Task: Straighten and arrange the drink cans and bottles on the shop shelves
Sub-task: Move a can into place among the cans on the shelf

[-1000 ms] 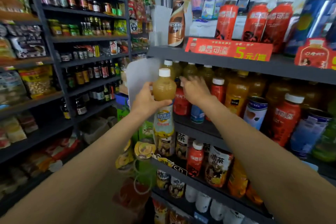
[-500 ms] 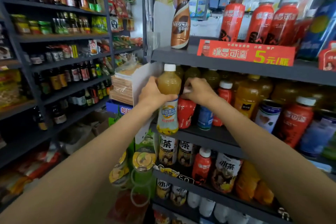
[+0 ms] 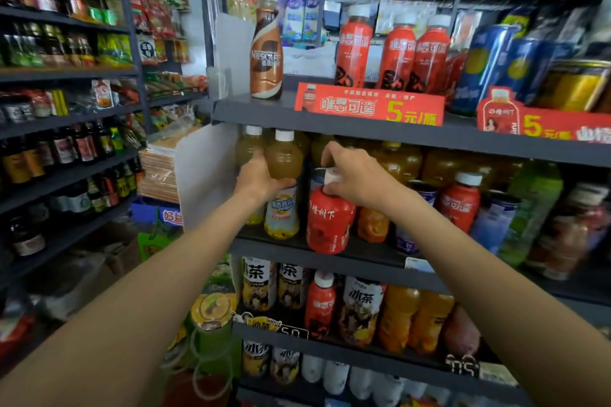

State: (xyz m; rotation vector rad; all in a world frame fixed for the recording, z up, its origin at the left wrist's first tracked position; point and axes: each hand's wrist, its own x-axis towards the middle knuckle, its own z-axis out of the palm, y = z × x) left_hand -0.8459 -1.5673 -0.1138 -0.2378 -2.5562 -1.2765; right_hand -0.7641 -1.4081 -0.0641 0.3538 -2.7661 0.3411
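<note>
My left hand [image 3: 256,180] grips a yellow juice bottle [image 3: 283,188] with a white cap, standing at the left end of the middle shelf [image 3: 317,253]. To its right my right hand [image 3: 355,177] pinches the white cap of a red bottle [image 3: 330,223], which stands at the shelf's front edge. A second yellow bottle [image 3: 249,149] is just behind my left hand. Further orange, red and blue bottles and cans fill the shelf to the right.
A brown coffee bottle [image 3: 267,49] stands alone on the upper shelf, with red bottles [image 3: 396,53] and blue cans [image 3: 486,66] to its right. A white divider panel [image 3: 205,175] closes the shelf's left end. Tea bottles [image 3: 360,311] fill the lower shelf. Another rack stands left.
The yellow bottle has gone from in front of the shelf onto its left end. My right hand has drawn the red bottle forward by its cap.
</note>
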